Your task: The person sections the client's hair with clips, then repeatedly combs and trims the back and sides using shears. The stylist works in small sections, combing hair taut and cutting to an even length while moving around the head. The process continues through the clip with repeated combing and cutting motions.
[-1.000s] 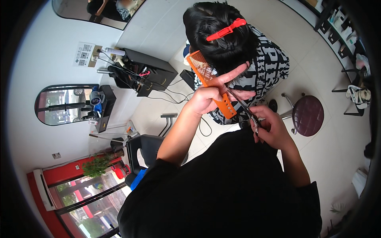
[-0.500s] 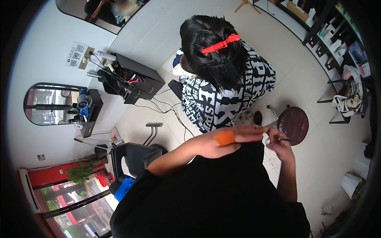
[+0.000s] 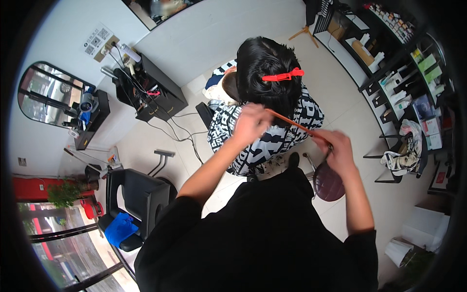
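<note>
A seated person with short black hair sits in front of me, wearing a black-and-white printed cape. A red hair clip holds hair at the back of the head. My right hand is closed on one end of a slim orange comb, with a small dark item, hard to make out, also at its fingers. The comb slants across the nape to my left hand, which is blurred, its fingers curled by the lower hair and the comb's far end. What those fingers pinch is hidden.
A dark red round stool stands by my right leg. To the left are a black tool cabinet with trailing cords and a black salon chair with a blue cloth. Shelves of bottles line the right wall.
Both hands have moved up and forward, from in front of my body to the seated person's nape. The orange comb, earlier at my left hand, now spans between the hands. My view has shifted.
</note>
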Motion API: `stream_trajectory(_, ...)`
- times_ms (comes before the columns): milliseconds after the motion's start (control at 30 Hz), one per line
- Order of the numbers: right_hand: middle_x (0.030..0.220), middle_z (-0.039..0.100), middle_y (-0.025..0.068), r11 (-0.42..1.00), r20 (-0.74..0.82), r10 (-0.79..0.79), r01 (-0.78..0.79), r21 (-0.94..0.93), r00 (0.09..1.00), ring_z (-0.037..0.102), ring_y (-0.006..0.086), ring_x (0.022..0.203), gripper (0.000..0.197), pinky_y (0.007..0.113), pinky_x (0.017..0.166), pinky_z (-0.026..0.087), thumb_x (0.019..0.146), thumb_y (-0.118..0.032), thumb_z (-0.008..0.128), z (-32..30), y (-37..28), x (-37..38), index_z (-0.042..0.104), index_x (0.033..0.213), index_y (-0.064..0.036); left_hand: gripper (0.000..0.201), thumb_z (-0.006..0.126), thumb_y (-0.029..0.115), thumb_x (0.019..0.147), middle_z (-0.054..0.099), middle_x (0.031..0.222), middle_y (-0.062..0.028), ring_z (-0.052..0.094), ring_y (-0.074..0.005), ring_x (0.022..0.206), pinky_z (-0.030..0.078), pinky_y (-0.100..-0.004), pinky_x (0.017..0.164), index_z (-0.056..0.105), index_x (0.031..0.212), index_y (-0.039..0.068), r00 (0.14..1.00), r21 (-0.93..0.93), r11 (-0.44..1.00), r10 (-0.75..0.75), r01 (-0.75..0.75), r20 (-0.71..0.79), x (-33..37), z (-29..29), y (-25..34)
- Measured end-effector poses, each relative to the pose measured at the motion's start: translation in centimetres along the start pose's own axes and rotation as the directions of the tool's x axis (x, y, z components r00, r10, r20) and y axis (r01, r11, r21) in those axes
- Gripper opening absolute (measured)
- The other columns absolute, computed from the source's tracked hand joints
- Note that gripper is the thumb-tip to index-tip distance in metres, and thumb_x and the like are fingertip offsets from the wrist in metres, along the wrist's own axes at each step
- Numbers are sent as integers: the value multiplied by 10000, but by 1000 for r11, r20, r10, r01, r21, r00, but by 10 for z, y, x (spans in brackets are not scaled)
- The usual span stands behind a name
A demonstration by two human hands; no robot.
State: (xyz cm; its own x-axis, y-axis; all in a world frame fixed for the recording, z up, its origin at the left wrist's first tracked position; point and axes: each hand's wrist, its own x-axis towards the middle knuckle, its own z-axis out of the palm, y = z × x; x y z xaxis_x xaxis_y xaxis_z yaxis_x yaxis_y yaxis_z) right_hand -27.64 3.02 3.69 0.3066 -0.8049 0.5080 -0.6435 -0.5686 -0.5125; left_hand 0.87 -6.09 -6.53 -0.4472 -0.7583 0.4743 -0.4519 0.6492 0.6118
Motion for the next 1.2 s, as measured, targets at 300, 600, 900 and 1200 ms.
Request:
stream_trajectory(300, 748, 459, 17, 751, 366, -519, 617, -237, 772, 477, 186, 631, 521, 321, 692, 427, 752, -86, 610, 47, 170, 48, 711, 1242, -232, 284, 640, 83, 748, 696, 956, -64, 651, -271, 999, 504, -438, 934, 742, 1003, 153, 996, -20, 998, 67, -66, 57, -14, 66, 102)
stream_trajectory(600, 746, 458, -5, 548, 147, -836, 788, 283, 529, 450, 170, 644, 484, 303, 725, 453, 794, -108, 619, -6, 235, 138, 731, 1235, -273, 404, 611, 47, 814, 705, 1071, -124, 664, -325, 1028, 545, -412, 857, 687, 1210, 78, 709, 181, 758, -651, 626, 270, 45, 136, 91)
stream_trajectory(900, 828, 539, -20, 541, 367, -831, 760, 359, 418, 497, 194, 760, 528, 290, 731, 461, 845, -104, 621, 84, 312, 130, 677, 1299, -369, 308, 617, -14, 813, 718, 1133, -114, 648, -316, 1112, 519, -426, 971, 738, 1081, 78, 633, 199, 607, -766, 770, -115, -17, 145, 143)
stream_trajectory(1200, 847, 556, -24, 490, 444, -834, 811, 319, 329, 505, 225, 764, 484, 345, 694, 459, 859, -80, 590, 93, 294, 176, 692, 1250, -346, 232, 630, 5, 815, 729, 1000, -126, 671, -323, 975, 532, -408, 912, 747, 1003, 77, 642, 89, 644, -722, 760, -258, -3, 157, 159)
